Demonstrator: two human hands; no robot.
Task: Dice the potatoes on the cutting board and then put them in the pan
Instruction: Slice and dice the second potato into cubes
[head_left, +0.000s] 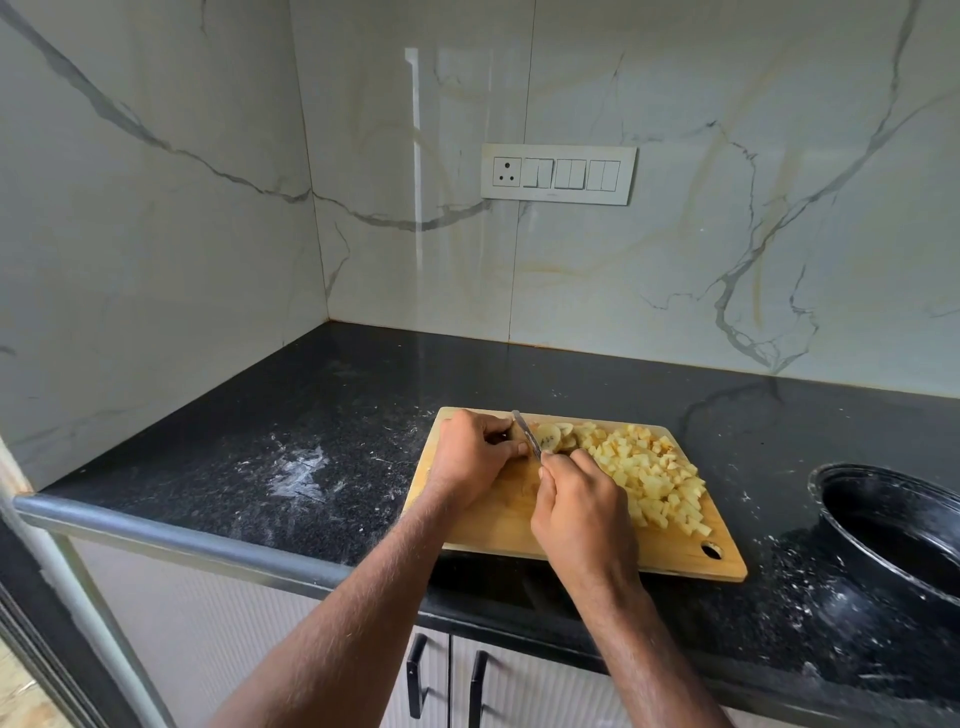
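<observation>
Right hand (579, 501) gripping knife (527, 434), potato slices (556, 436) just beyond, left hand (475, 452) beside

Both bare forearms reach up from the bottom edge of the frame and converge toward the lower middle. The left hand (475, 452) sits a little higher and further left, back of the hand turned up, wrist bent slightly, fingers curled under and tucked toward the right, pinching something small that its knuckles mostly hide. The right hand (582, 506) lies just below and to the right of it, nearly touching, fingers wrapped tight into a fist around a handle, thumb laid along the upper left side of the fist. Its forearm slants off to the lower right
</observation>
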